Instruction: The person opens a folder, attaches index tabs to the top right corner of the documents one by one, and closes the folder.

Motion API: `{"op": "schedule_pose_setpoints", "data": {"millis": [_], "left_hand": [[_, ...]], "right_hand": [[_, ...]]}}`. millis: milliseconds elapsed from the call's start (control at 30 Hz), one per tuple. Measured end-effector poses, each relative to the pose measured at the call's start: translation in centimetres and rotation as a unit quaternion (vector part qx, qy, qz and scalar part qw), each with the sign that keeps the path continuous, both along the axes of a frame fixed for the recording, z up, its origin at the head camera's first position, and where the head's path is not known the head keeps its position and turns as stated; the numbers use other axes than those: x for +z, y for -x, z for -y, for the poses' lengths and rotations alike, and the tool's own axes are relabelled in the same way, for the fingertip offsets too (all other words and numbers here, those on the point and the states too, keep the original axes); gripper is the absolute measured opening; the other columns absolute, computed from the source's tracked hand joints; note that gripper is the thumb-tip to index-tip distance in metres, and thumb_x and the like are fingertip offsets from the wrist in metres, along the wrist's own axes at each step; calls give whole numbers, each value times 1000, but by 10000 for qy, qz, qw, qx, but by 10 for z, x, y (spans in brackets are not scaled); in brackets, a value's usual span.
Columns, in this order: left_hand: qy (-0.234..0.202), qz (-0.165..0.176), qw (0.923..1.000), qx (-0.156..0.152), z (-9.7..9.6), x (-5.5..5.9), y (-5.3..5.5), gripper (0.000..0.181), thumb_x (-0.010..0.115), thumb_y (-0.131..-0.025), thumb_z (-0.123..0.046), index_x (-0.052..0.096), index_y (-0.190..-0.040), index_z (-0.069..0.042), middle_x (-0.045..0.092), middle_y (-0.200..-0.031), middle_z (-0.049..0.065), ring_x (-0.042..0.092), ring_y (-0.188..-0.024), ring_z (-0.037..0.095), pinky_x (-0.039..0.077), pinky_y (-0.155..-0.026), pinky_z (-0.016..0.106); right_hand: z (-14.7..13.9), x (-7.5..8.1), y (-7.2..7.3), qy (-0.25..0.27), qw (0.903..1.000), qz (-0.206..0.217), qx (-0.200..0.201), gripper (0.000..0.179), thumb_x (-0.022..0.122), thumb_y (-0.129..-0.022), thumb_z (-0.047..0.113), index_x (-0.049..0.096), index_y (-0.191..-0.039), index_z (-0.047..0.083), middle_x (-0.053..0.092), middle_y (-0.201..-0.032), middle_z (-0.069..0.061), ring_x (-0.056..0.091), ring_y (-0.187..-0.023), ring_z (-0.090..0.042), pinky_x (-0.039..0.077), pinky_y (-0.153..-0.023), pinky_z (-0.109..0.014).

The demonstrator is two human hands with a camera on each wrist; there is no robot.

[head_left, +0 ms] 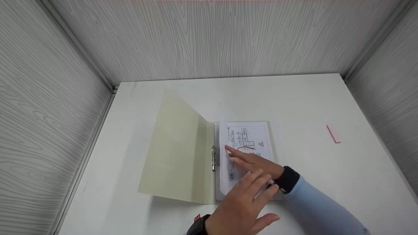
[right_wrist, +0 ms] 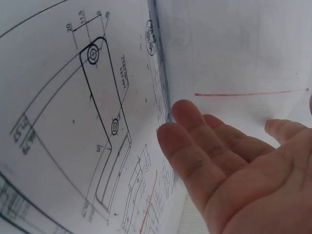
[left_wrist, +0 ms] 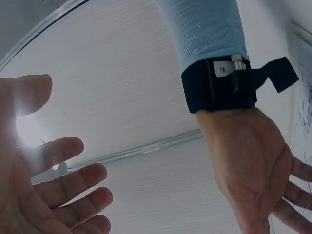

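Observation:
A cream folder lies open on the table, its front cover slanting up to the left. Beside the metal clip on its spine, a turned-up sheet stands nearly on edge. My right hand reaches in from the right, straight fingers right at that sheet, above a page of technical drawings with red marks. In the right wrist view, drawings cover the sheet left of the fingers. Nearer the front, my left hand hovers with spread fingers, holding nothing; it hides the folder's lower right part.
A thin pink block lies at the right of the white table. Grey wood-grain panels wall the table at the back and both sides. Black bands circle both wrists.

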State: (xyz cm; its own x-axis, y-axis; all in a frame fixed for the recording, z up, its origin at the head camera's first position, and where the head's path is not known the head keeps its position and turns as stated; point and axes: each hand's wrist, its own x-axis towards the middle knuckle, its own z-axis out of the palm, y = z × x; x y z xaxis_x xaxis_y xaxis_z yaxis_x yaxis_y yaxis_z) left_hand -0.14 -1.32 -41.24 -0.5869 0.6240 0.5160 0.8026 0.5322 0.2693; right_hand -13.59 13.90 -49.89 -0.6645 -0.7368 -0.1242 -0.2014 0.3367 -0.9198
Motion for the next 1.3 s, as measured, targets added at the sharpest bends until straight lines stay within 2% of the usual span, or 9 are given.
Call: {"op": "schedule_pose_setpoints", "data": {"millis": [100, 233, 400, 533, 633, 800, 933, 1100, 1300], "left_hand": [[393, 110, 9992, 17, -3, -7, -1, 56, 46, -96, -54, 55, -133, -13, 52, -137, 7, 37, -135, 22, 25, -113, 36], [1168, 404, 9920, 266, -2, -17, 2, 63, 45, -95, -59, 50, -138, -14, 49, -141, 10, 36, -137, 28, 29, -111, 42], [2041, 812, 9704, 1002, -1, -33, 17, 72, 52, -90, -61, 48, -140, -10, 46, -142, 13, 36, -136, 32, 31, -109, 46], [2338, 1157, 9528, 1555, 0, -53, 34, 79, 58, -87, -61, 46, -141, -4, 45, -141, 17, 37, -134, 32, 32, -108, 46], [2335, 1234, 9483, 1759, 0, -67, 42, 82, 61, -85, -59, 44, -140, -1, 46, -140, 19, 39, -133, 32, 34, -107, 47], [2295, 1145, 9469, 1939, 1, -82, 53, 85, 64, -83, -58, 45, -139, 2, 48, -140, 19, 40, -133, 33, 34, -106, 49], [2519, 1322, 9341, 2155, 6, -93, 59, 86, 65, -81, -60, 46, -140, -1, 46, -142, 18, 35, -136, 35, 30, -108, 51], [2804, 1607, 9199, 2223, 12, -104, 62, 86, 66, -77, -64, 48, -141, -9, 43, -146, 17, 26, -141, 37, 23, -109, 57], [2837, 1584, 9182, 2266, 19, -112, 60, 86, 69, -73, -66, 52, -139, -13, 43, -146, 16, 23, -141, 40, 22, -107, 61]], "right_hand": [[9, -5, -1, -88, 9992, -375, 102, 52, 39, -104, 35, 21, -153, 33, 29, -153, 15, 36, -136, -14, 30, -108, -47], [12, -13, 1, -534, 9933, -1004, 181, 54, 43, -103, 33, 26, -153, 24, 32, -152, 10, 33, -137, -14, 29, -109, -47], [10, -20, 9, -1229, 9721, -1977, 291, 55, 48, -100, 33, 34, -150, 16, 38, -151, -5, 32, -138, -24, 25, -111, -50], [4, -27, 17, -1654, 9521, -2550, 341, 60, 54, -97, 33, 34, -150, 15, 39, -150, -10, 33, -138, -27, 25, -111, -49], [1, -31, 20, -1821, 9476, -2614, 250, 58, 55, -97, 31, 35, -150, 18, 39, -150, -9, 32, -139, -26, 27, -111, -48], [-1, -32, 23, -1970, 9475, -2517, 53, 54, 54, -98, 20, 37, -149, 18, 38, -150, -10, 31, -140, -27, 26, -111, -48], [-3, -32, 27, -2120, 9435, -2545, -45, 50, 51, -99, 24, 40, -147, 15, 37, -150, -13, 30, -140, -29, 25, -112, -48], [-13, -31, 30, -2244, 9460, -2322, -297, 49, 51, -100, 31, 44, -145, 13, 36, -150, -14, 30, -140, -31, 27, -111, -48], [-26, -25, 31, -2331, 9516, -1894, -654, 46, 52, -99, 33, 47, -142, 18, 32, -152, -14, 26, -141, -32, 27, -110, -51]]}}
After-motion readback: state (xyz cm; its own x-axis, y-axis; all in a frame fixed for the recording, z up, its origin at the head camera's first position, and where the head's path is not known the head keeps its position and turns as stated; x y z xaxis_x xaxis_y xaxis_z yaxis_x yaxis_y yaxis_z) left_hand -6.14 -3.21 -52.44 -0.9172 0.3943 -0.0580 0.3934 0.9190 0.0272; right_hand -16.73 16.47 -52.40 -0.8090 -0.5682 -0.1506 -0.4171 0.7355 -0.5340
